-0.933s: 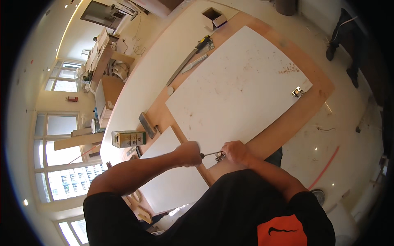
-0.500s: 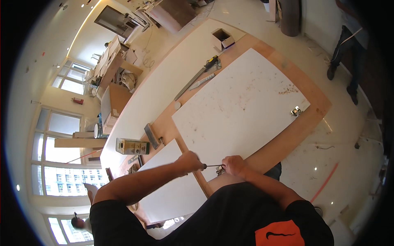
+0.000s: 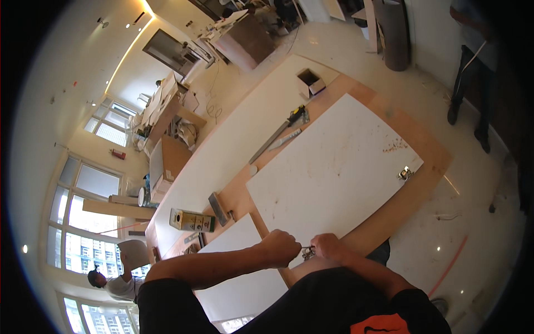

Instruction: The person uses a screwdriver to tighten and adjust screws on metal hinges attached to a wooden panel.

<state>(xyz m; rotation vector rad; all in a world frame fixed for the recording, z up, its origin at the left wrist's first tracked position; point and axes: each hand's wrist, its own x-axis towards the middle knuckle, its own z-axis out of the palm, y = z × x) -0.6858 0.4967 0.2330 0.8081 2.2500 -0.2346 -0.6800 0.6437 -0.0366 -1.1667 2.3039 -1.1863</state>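
Observation:
My left hand [image 3: 282, 249] is closed round the handle of a screwdriver, which the fist hides. The thin metal screwdriver shaft [image 3: 306, 247] points right, toward my right hand [image 3: 328, 246]. There, my right fingers are closed at the shaft's far end; whether a screw is between them is hidden. Just under the shaft sits a metal cabinet hinge [image 3: 308, 254] at the near edge of a large white panel [image 3: 334, 161]. A second hinge [image 3: 405, 173] is fixed near the panel's right corner. Brown dust and smudges mark the white surface.
A smaller white panel [image 3: 236, 273] lies to the left. Along the table's far side are a rectangular tin [image 3: 192, 220], a grey block [image 3: 218, 209], a handsaw [image 3: 272, 136], a utility knife [image 3: 284, 140] and an open carton [image 3: 310, 82]. A person [image 3: 119, 281] holds a board at left; another [image 3: 473, 72] stands right.
My two hands have come closer together, and less screwdriver shaft shows between them. The whole view has shifted, so the table sits lower and farther right. At left, the person with the board shows more fully.

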